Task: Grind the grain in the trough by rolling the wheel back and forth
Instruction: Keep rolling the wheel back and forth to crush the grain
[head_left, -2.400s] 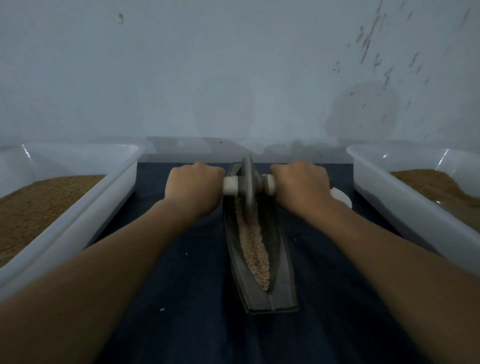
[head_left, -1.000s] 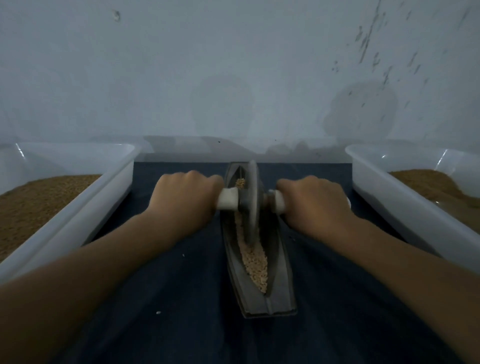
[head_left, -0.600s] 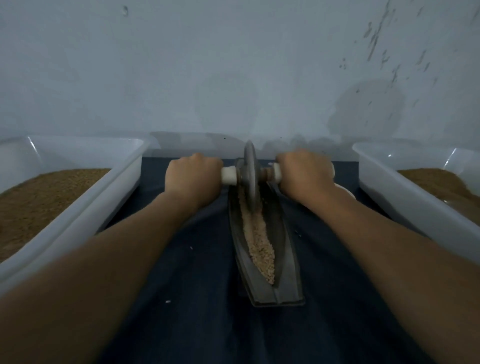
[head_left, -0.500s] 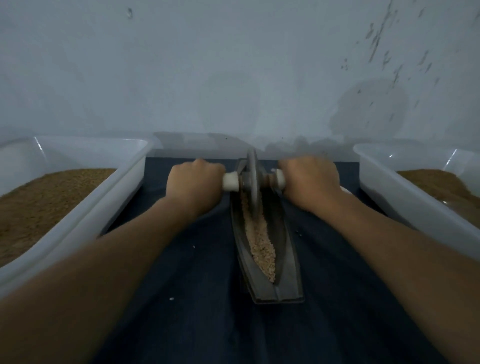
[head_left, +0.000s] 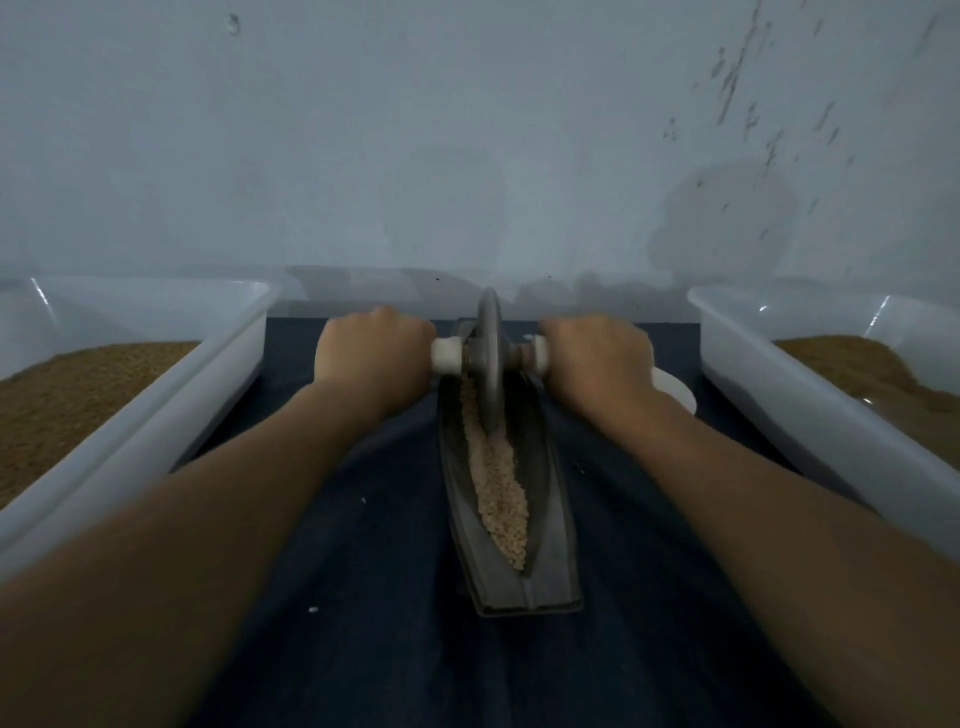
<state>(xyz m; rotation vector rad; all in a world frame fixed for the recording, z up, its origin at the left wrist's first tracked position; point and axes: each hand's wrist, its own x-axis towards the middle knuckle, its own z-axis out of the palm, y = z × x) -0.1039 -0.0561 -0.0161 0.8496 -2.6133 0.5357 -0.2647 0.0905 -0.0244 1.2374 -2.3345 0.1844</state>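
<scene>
Wheel (head_left: 489, 364): upright, frame centre, at far end of trough (head_left: 550, 545), rim in grain (head_left: 498, 488).
Hands: left hand (head_left: 371, 358) and right hand (head_left: 597, 358), fingers clamped round its white axle (head_left: 445, 355).
Advice: press both sides evenly; keep it vertical.

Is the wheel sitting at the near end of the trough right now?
No, the wheel stands at the far end of the trough, beyond the bare grain.
</scene>
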